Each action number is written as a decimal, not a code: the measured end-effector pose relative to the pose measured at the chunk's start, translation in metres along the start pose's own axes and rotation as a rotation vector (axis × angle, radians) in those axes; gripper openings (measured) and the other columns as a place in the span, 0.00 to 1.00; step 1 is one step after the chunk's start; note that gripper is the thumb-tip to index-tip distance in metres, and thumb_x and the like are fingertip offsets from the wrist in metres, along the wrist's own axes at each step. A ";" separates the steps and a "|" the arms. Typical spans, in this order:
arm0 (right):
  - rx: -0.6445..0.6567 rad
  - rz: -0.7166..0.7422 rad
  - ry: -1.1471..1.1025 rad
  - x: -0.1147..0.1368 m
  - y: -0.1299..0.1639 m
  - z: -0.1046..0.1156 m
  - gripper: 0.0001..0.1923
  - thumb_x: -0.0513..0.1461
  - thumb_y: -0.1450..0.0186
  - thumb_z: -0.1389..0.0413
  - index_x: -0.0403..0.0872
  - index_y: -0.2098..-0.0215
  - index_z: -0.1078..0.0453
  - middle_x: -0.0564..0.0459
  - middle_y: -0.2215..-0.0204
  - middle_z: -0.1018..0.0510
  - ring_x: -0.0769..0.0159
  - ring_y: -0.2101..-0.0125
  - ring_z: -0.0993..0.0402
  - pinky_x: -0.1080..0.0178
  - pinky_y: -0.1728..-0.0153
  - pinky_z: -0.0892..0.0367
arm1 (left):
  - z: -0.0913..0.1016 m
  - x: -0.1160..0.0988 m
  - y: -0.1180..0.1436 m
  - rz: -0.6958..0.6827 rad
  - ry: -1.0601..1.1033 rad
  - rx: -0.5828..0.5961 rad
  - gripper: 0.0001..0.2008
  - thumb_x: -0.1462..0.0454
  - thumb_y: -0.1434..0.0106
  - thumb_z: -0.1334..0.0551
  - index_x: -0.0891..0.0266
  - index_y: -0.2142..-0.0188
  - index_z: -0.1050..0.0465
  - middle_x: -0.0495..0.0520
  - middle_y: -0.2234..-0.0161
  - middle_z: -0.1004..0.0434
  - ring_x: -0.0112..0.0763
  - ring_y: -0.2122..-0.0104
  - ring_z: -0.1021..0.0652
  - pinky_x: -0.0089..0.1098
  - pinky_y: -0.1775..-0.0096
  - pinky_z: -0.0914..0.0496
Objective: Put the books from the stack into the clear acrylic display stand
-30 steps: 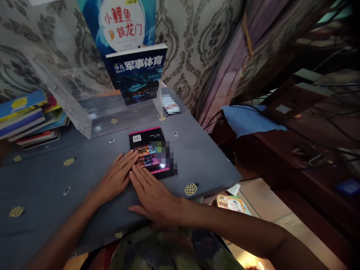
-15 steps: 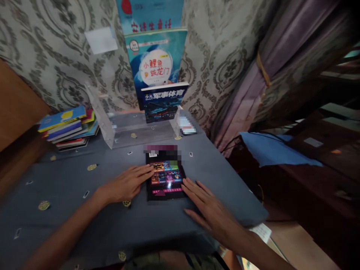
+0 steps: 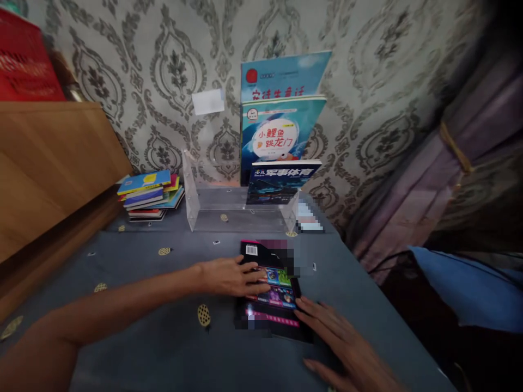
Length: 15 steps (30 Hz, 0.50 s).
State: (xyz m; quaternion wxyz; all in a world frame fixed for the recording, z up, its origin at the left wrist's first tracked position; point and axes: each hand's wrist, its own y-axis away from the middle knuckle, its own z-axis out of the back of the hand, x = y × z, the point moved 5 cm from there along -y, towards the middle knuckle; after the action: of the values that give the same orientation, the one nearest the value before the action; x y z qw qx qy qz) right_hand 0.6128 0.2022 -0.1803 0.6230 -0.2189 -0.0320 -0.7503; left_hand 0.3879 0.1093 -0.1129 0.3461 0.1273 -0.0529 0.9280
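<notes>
A black book with a barcode, rows of small colour pictures and a pink strip lies flat on the grey-blue cloth; part of it is pixelated. My left hand rests across its left side, fingers stretched over the pictures. Along the book's right edge lies my right hand, fingertips touching it and thumb apart on the cloth. Behind the book stands a clear acrylic rack, with a dark blue book, a turquoise book and another blue book leaning upright in its right part.
A stack of books sits left of the rack, beside a wooden cabinet. A pixelated pale item lies right of the rack. The table's right edge drops toward a blue cloth and a purple curtain.
The camera view has swung left and up, so everything sits further right and lower. My left hand has slid further onto the book; my right hand stays at its right edge.
</notes>
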 end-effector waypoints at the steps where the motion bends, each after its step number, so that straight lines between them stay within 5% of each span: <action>1: 0.013 -0.004 -0.012 -0.001 -0.001 0.001 0.34 0.48 0.35 0.40 0.57 0.33 0.41 0.47 0.35 0.35 0.49 0.38 0.35 0.41 0.39 0.35 | 0.000 0.001 0.003 0.012 0.027 -0.012 0.21 0.69 0.32 0.44 0.60 0.39 0.36 0.63 0.40 0.30 0.46 0.44 0.27 0.40 0.52 0.33; 9: 0.102 -0.013 -0.021 0.001 -0.003 0.005 0.34 0.50 0.34 0.42 0.55 0.32 0.42 0.47 0.34 0.37 0.50 0.36 0.39 0.41 0.38 0.38 | 0.001 0.007 0.002 0.051 0.337 -0.042 0.25 0.71 0.34 0.42 0.47 0.41 0.34 0.57 0.40 0.29 0.45 0.43 0.27 0.44 0.44 0.35; 15: 0.110 -0.017 -0.022 0.001 -0.003 0.005 0.34 0.51 0.33 0.43 0.53 0.32 0.42 0.46 0.34 0.37 0.50 0.35 0.40 0.40 0.38 0.39 | 0.002 0.001 -0.012 -0.033 0.286 0.005 0.22 0.68 0.31 0.45 0.47 0.42 0.32 0.60 0.40 0.30 0.48 0.44 0.27 0.47 0.46 0.34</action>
State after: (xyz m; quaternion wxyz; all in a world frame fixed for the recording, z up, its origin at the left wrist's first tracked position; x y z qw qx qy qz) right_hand 0.6114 0.2034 -0.1751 0.6274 -0.1923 -0.0817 -0.7501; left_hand 0.3952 0.1187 -0.1110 0.3649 -0.0046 0.0015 0.9310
